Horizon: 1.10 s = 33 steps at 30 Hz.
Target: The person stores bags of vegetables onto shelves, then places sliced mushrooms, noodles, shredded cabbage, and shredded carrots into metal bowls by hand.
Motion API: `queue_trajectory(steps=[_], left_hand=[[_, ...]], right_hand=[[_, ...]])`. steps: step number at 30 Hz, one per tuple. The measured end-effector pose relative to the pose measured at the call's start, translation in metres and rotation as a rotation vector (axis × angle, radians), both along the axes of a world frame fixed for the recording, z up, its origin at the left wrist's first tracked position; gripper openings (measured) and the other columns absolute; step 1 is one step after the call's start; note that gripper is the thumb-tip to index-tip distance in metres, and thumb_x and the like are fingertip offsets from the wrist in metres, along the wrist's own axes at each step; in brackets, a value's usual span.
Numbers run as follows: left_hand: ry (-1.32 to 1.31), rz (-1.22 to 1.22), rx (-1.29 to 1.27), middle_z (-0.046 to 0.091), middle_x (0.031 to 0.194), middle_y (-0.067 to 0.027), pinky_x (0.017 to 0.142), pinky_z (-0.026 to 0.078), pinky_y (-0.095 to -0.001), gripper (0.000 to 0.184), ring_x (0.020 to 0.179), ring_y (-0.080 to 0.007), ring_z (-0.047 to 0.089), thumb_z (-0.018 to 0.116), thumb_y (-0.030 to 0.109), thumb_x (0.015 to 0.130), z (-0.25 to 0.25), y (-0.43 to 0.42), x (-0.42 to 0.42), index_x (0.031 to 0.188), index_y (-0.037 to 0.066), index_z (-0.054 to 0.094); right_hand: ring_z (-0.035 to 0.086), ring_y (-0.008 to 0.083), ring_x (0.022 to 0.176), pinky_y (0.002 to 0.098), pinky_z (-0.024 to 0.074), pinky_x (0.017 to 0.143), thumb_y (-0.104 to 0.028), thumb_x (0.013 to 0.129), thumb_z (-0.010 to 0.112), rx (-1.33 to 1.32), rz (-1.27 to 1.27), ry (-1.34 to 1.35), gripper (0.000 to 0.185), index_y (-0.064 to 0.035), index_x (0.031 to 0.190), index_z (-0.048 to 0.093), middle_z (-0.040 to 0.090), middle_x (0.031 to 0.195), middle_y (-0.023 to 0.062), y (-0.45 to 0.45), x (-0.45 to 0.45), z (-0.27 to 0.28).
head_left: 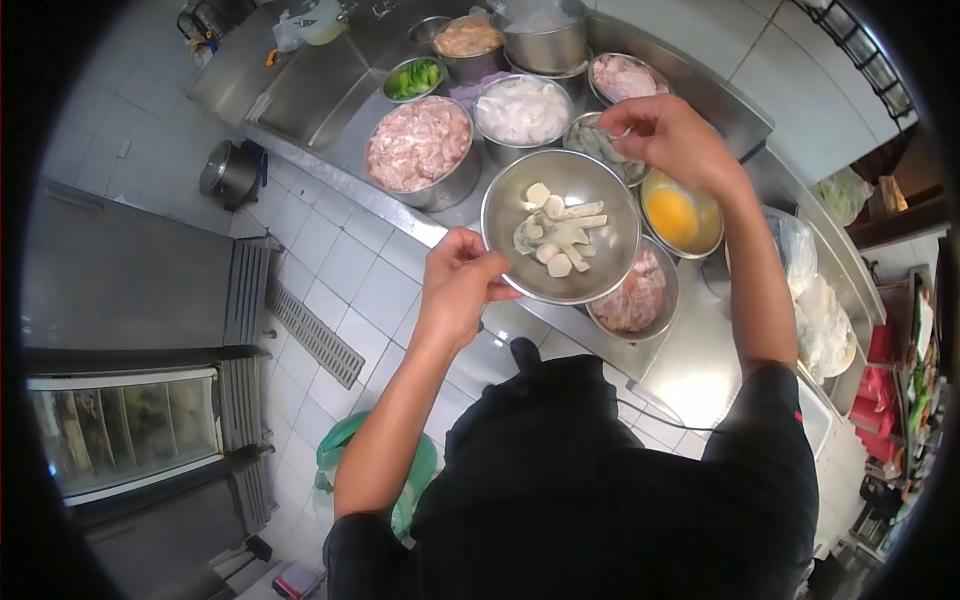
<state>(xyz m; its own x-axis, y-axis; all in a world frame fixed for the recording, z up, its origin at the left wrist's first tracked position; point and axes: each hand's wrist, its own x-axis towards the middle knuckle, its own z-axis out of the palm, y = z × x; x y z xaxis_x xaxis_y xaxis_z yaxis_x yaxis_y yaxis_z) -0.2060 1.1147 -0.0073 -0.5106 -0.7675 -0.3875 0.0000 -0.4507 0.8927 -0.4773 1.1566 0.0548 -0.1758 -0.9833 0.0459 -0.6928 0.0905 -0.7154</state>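
Observation:
My left hand (460, 287) grips the rim of a round steel bowl (612, 220), thumb on top, and holds it out over the counter's front edge. Pale pieces of food (560, 238), some round and some strip-shaped, lie at the bottom of this bowl. Above a smaller bowl of greyish shrimp (596, 143) is my right hand (672, 142), its fingers curled together. Whatever sits between those fingertips, if anything, is too small to make out. A bowl of yellow beaten egg (674, 214) stands just below my right wrist.
Pots of raw meat (420, 145), white strips (522, 110) and green vegetables (412, 78) crowd the steel counter. More meat (630, 290) sits partly under the held bowl. A sink (310, 95) lies left. On the floor are a green bin (345, 435) and a drain grate (318, 335).

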Motion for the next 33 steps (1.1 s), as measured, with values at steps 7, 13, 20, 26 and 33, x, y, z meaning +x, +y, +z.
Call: queue_trajectory(steps=[7, 13, 20, 26, 33], left_hand=[[-0.019, -0.073, -0.068, 0.054, 0.082, -0.0093, 0.056, 0.056, -0.0292, 0.012, 0.063, -0.0148, 0.058, 0.055, -0.004, 0.075, 0.009, 0.052, 0.019, 0.079, 0.002, 0.045], [0.038, -0.218, -0.1, 0.053, 0.087, -0.0091, 0.055, 0.055, -0.0281, 0.013, 0.066, -0.0162, 0.059, 0.056, -0.004, 0.075, 0.011, 0.132, 0.034, 0.083, 0.0, 0.047], [0.068, -0.45, 0.065, 0.057, 0.087, -0.0086, 0.054, 0.054, -0.0293, 0.017, 0.069, -0.0177, 0.061, 0.054, -0.006, 0.076, -0.016, 0.255, 0.048, 0.087, 0.003, 0.046], [0.133, -0.687, 0.24, 0.058, 0.088, -0.0109, 0.053, 0.056, -0.0309, 0.019, 0.069, -0.0207, 0.062, 0.056, -0.008, 0.076, -0.015, 0.359, 0.045, 0.087, 0.003, 0.045], [0.141, -1.035, 0.277, 0.055, 0.093, -0.011, 0.059, 0.058, -0.0313, 0.019, 0.074, -0.0197, 0.062, 0.056, -0.008, 0.076, -0.025, 0.483, -0.029, 0.088, 0.002, 0.044]], right_hand=[[0.055, 0.0116, 0.069, 0.0255, 0.0453, 0.067, -0.003, 0.077, 0.061, -0.041, -0.071, -0.002, 0.018, -0.0011, 0.095, 0.064, 0.059, 0.072, 0.0049, 0.094, 0.024, 0.019], [0.056, 0.011, 0.068, 0.0259, 0.0461, 0.065, 0.001, 0.078, 0.06, -0.103, -0.339, 0.0, 0.01, 0.0017, 0.088, 0.062, 0.061, 0.073, 0.0063, 0.25, 0.069, 0.031], [0.057, 0.0168, 0.073, 0.0273, 0.0459, 0.068, 0.006, 0.072, 0.064, -0.186, -0.622, -0.01, 0.01, -0.0014, 0.079, 0.062, 0.06, 0.079, 0.0054, 0.427, 0.126, 0.021], [0.056, 0.0134, 0.068, 0.0261, 0.0453, 0.063, 0.004, 0.073, 0.063, -0.282, -0.902, -0.132, 0.006, 0.0011, 0.079, 0.061, 0.06, 0.074, 0.0062, 0.549, 0.153, 0.024], [0.054, 0.0117, 0.064, 0.0248, 0.0441, 0.059, 0.001, 0.074, 0.064, -0.341, -1.297, 0.062, 0.005, 0.0002, 0.079, 0.061, 0.058, 0.067, 0.0053, 0.714, 0.163, 0.011]])
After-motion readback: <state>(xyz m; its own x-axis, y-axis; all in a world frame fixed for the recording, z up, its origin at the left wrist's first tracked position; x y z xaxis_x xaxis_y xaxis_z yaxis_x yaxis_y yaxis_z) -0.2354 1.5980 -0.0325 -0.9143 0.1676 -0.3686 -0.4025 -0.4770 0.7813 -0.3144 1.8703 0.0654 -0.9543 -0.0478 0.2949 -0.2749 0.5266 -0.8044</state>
